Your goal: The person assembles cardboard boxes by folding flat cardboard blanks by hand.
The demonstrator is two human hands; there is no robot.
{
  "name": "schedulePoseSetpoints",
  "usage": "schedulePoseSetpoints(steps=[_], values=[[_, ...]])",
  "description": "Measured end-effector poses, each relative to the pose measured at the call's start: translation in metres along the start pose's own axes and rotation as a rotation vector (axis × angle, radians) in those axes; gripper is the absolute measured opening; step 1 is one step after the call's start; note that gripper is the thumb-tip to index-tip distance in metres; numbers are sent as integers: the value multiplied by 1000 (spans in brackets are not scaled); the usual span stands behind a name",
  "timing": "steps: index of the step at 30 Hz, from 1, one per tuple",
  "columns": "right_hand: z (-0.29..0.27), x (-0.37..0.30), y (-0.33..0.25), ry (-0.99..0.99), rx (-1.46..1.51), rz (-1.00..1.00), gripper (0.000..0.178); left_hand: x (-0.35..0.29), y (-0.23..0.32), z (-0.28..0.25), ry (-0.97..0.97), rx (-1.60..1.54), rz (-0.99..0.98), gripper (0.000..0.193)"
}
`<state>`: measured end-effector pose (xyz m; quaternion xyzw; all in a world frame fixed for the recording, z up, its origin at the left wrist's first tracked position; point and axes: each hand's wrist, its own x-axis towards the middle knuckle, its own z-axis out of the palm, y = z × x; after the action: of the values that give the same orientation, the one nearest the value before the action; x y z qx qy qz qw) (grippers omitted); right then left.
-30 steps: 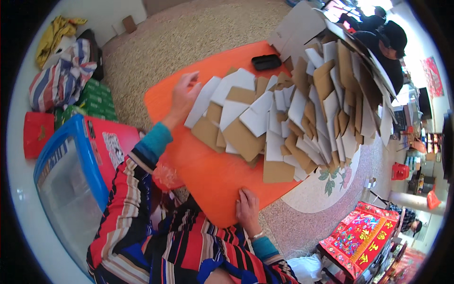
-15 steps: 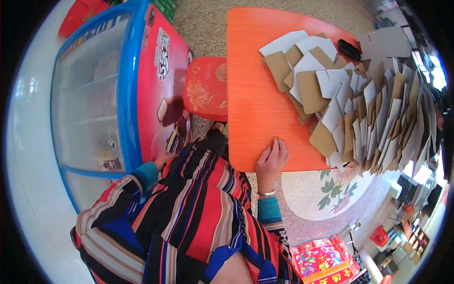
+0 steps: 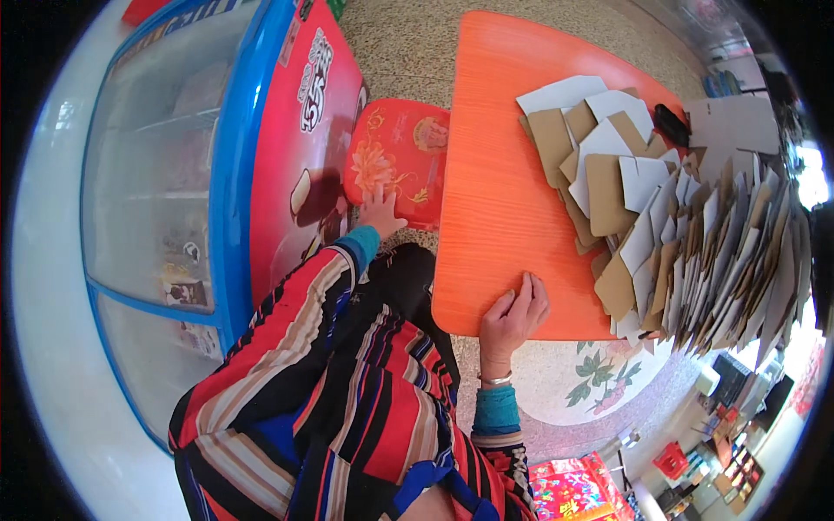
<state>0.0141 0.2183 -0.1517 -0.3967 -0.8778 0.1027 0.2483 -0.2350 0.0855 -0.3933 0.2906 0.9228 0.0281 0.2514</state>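
fingers (image 3: 377, 194) of left hand (image 3: 380, 214) outstretched over stool (image 3: 398, 158)

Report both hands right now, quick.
Left hand: open, at the red stool; nothing visible held.
Right hand: loosely open, at the orange table's near edge; nothing visible held.

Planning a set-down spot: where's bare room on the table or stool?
Free: the left strip of the table, from its left edge to the cardboard, far edge down to the right hand. Also the far part of the stool, beyond the left hand. Crowded: the table's right side, packed with cardboard, black case near the far end.
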Motion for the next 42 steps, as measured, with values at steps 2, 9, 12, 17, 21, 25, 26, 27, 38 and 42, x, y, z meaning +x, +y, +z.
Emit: schedulePoseSetpoints(steps=[2,9,12,17,21,25,26,27,38,42], values=[[-2,0,2,15,-2,13,38,7,3,-1,-70,-7,21,87],[-4,3,5,104,47,49,33,30,-24,-8,-324,1,132,84],[-5,-2,11,157,23,101,31,39,-16,1,-415,62,205,85],[-8,4,-11,215,137,126,29,93,-116,54,-252,198,165,78],[-2,-5,6,206,53,205,30,82,-61,2,-287,114,263,75],[-4,-4,14,223,24,206,29,89,-20,-47,-305,-6,307,72],[-4,-2,8,238,56,203,29,96,-47,-56,-280,-27,281,71],[-4,1,2,252,92,194,29,105,-73,-68,-254,-47,260,71],[-3,-2,11,359,125,295,31,187,-48,-149,-291,-290,353,62],[-5,-6,17,412,119,376,32,222,5,-164,-371,-341,407,59]])
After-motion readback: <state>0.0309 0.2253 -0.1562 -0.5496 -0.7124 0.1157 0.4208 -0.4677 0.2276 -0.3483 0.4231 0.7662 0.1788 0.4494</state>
